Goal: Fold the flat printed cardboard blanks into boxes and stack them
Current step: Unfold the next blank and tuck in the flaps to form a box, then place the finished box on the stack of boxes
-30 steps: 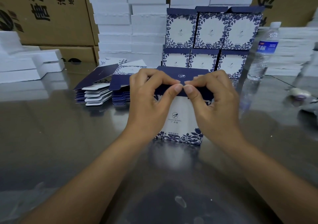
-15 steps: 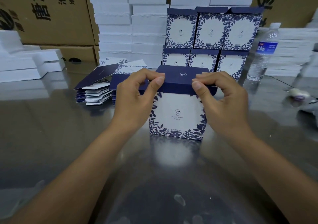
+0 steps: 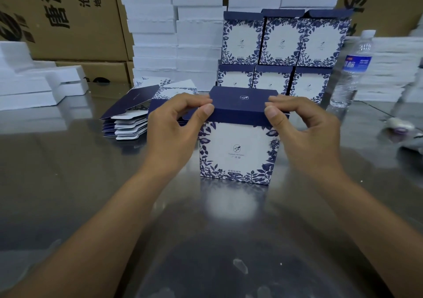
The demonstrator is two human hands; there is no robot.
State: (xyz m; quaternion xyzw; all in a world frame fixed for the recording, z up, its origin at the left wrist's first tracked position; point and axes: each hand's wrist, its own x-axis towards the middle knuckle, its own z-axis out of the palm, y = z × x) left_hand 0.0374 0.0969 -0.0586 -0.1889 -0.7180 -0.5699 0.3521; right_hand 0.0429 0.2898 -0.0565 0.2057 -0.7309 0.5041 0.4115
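Observation:
A white box with blue leaf print and a dark blue lid [image 3: 238, 153] stands upright on the shiny metal table [image 3: 68, 183] in front of me. My left hand [image 3: 176, 126] pinches the lid's left front corner, thumb on the front edge. My right hand [image 3: 304, 128] pinches the lid's right front corner the same way. Behind the box, several folded boxes [image 3: 283, 46] stand stacked in two rows. A pile of flat printed blanks [image 3: 135, 114] lies to the left of my left hand.
White foam slabs [image 3: 174, 34] are stacked high at the back, with brown cartons [image 3: 61, 18] at the left and foam pieces [image 3: 29, 85] beside them. A water bottle [image 3: 352, 69] stands at the right. A small blurred object [image 3: 398, 125] lies at the far right.
My two hands slid apart from the middle of the lid's front edge to its two corners. The lid flap went down flat and the box front came into full view.

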